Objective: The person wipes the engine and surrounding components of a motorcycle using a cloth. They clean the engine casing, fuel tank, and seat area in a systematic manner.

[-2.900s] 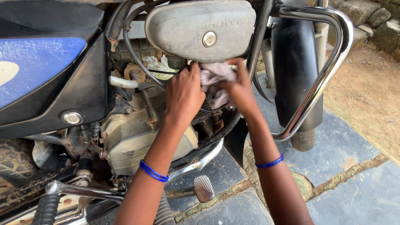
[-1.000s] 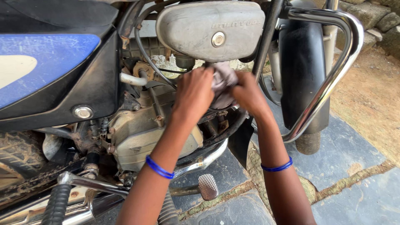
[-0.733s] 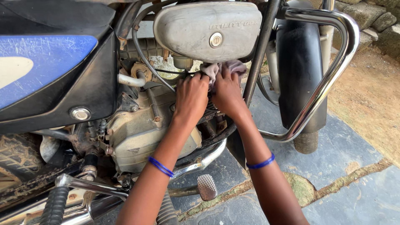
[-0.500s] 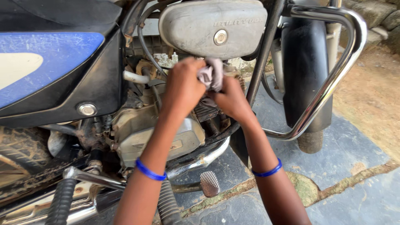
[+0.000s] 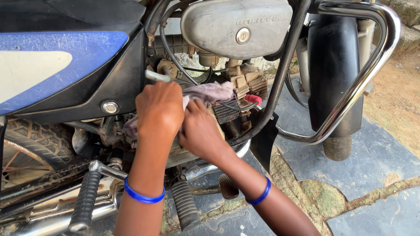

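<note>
My left hand point(image 5: 159, 111) and my right hand point(image 5: 200, 133) press side by side against the motorcycle's engine point(image 5: 238, 94), below the grey metal side box point(image 5: 236, 26). Both grip a greyish-pink cloth point(image 5: 210, 91) that stretches from under my left palm up past my right fingers toward the engine fins. A blue bangle sits on each wrist. Most of the engine casing under my hands is hidden.
A blue and white side panel point(image 5: 57, 65) fills the upper left. A chrome crash guard point(image 5: 372, 65) curves around the front wheel point(image 5: 334, 87) at right. Rubber footpegs point(image 5: 85, 201), the brake pedal point(image 5: 228, 185) and the exhaust sit low. Stone paving point(image 5: 363, 175) lies beneath.
Both hands have slid down and to the left with the cloth, from just under the grey box to the lower engine casing.
</note>
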